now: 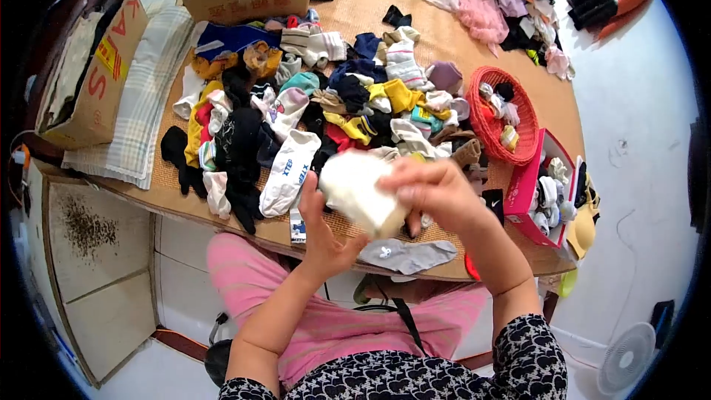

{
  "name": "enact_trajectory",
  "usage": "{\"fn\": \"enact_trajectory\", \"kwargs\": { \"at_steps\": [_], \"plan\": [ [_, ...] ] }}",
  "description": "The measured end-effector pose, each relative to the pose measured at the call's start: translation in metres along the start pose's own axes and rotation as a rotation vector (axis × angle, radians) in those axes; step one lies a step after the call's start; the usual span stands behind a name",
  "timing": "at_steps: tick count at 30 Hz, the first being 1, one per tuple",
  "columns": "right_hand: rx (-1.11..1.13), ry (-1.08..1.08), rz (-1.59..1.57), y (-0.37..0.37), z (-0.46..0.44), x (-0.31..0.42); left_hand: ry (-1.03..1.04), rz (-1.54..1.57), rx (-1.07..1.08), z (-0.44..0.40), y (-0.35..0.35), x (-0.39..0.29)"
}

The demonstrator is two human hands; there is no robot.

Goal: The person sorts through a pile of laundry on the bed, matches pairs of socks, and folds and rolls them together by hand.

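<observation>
White cloth point(355, 189), blurred, is up in front of us over the near edge of the table point(552, 104); we cannot tell its exact kind. Our right hand point(435, 187) pinches it from three o'clock, thumb and fingers close together. Our left hand point(324, 246) sits at seven o'clock, thumb and fingers spread wide; contact with the cloth, we cannot tell. Around the cloth we note: sock pile point(355, 92) at twelve, red basket point(485, 137) at two, pink box point(521, 189) at three, grey sock point(407, 257) at five, lettered white sock point(290, 170) at ten.
</observation>
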State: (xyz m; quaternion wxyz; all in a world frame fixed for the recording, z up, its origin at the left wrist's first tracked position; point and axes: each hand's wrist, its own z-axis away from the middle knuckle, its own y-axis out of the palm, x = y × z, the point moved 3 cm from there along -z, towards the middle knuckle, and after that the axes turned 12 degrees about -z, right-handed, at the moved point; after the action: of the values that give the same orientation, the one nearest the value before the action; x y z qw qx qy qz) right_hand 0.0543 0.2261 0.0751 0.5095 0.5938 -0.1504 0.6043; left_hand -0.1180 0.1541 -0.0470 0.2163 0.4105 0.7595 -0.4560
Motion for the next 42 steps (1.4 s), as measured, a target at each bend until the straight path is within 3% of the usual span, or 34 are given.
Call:
{"fn": "enact_trajectory", "kwargs": {
  "at_steps": [1,3,4,6,8,10,13,14,16,21,24,25,28,32,34,36,38,40,42],
  "plan": [
    [0.089,0.036,-0.039,0.011,-0.001,-0.006,-0.129,0.146,0.114,0.005,0.009,0.005],
    [0.174,0.054,-0.092,0.016,-0.009,-0.010,-0.094,0.085,0.165,0.001,0.004,0.006],
    [0.124,-0.067,-0.019,0.006,-0.020,-0.007,-0.076,0.055,0.189,-0.006,-0.001,0.003],
    [0.007,-0.232,0.008,-0.029,-0.055,-0.002,-0.478,0.329,0.435,-0.002,0.004,0.015],
    [-0.118,-0.382,0.261,-0.062,-0.097,0.007,-0.782,0.899,0.404,0.012,0.019,0.028],
    [-0.276,-0.508,0.679,-0.123,-0.146,0.004,-0.996,1.142,0.430,0.005,0.021,0.036],
    [-0.505,-0.550,1.074,-0.200,-0.218,0.000,-1.139,1.360,0.415,0.010,0.040,0.055],
    [-0.601,-0.513,1.135,-0.215,-0.236,0.000,-1.146,1.358,0.431,0.012,0.045,0.058],
    [-0.614,-0.644,1.325,-0.237,-0.271,0.007,-1.202,1.447,0.442,0.017,0.055,0.064],
    [-0.568,-0.193,1.602,-0.271,-0.306,0.003,-1.287,1.500,0.518,0.018,0.065,0.076],
    [-0.691,0.094,1.627,-0.294,-0.300,-0.010,-1.301,1.513,0.531,0.015,0.066,0.076],
    [-0.691,0.099,1.625,-0.300,-0.295,-0.011,-1.298,1.516,0.534,0.015,0.066,0.076],
    [-0.868,0.033,1.680,-0.296,-0.265,-0.006,-1.292,1.499,0.543,0.018,0.069,0.079],
    [-0.824,-0.700,1.324,-0.233,-0.199,0.031,-1.257,1.475,0.548,0.017,0.069,0.080],
    [-0.797,-0.658,0.754,-0.178,-0.150,0.036,-1.286,1.543,0.539,0.017,0.069,0.079],
    [-0.663,-0.680,0.672,-0.160,-0.106,0.017,-1.214,1.513,0.580,0.018,0.069,0.081],
    [-0.665,-0.162,0.926,-0.141,-0.066,-0.027,-1.186,1.443,0.570,0.017,0.068,0.077],
    [-0.596,0.121,0.852,-0.119,-0.035,-0.062,-1.208,1.449,0.552,0.022,0.065,0.070],
    [-0.666,0.182,0.843,-0.093,-0.004,-0.074,-1.151,1.339,0.584,0.024,0.058,0.058]
  ]
}}
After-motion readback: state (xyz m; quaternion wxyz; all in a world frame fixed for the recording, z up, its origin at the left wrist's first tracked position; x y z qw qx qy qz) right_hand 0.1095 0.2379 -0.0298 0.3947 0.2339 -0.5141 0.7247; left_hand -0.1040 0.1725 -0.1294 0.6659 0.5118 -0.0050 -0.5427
